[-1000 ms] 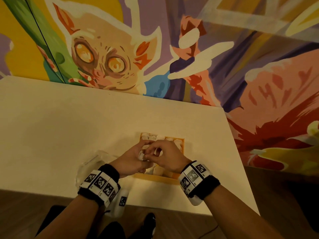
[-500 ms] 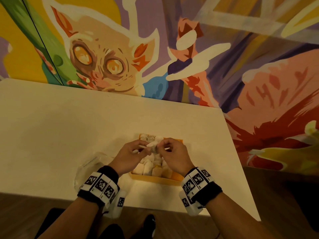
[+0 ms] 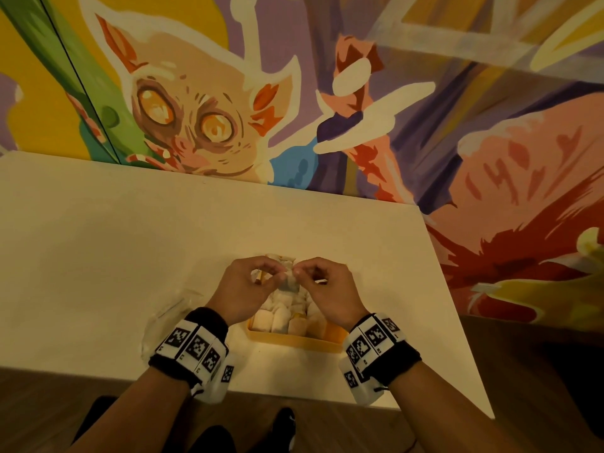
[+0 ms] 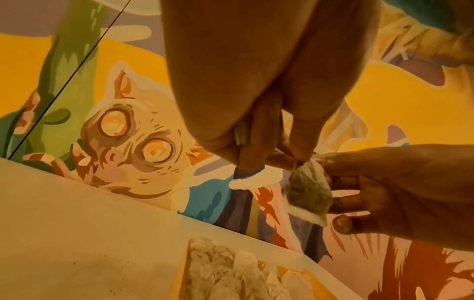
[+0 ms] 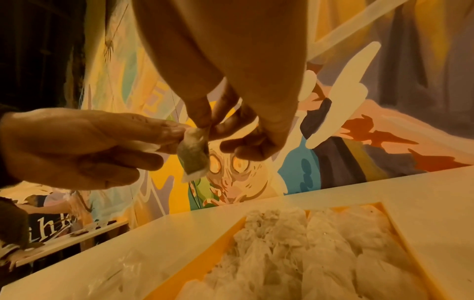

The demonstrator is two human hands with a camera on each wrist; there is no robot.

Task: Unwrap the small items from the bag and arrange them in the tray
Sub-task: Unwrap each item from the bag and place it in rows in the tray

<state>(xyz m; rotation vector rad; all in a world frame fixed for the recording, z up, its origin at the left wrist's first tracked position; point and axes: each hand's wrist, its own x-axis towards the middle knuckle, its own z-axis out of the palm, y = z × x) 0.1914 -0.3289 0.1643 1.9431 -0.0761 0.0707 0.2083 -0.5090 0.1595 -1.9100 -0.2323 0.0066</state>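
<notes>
A small white tea bag [image 3: 289, 280] hangs in the air over the far end of the yellow tray [image 3: 294, 339]. Both hands pinch it at its top. My left hand [image 3: 275, 273] comes from the left, my right hand [image 3: 299, 273] from the right, fingertips almost meeting. The left wrist view shows my left hand [image 4: 295, 160] pinching the top corner of the tea bag [image 4: 309, 192], with a small yellowish scrap tucked in the palm. In the right wrist view my right hand [image 5: 205, 126] pinches the same tea bag [image 5: 194, 156]. Several white tea bags [image 5: 307, 243] fill the tray [image 5: 195, 263].
A crumpled clear plastic bag [image 3: 166, 318] lies on the white table [image 3: 114, 256] left of the tray, partly under my left wrist. A painted mural wall stands right behind the table. The table's right edge runs close to the tray.
Both hands have risen from low over the tray and moved away from me, lifting the tea bag. It now hangs between the fingertips above the tray's far end.
</notes>
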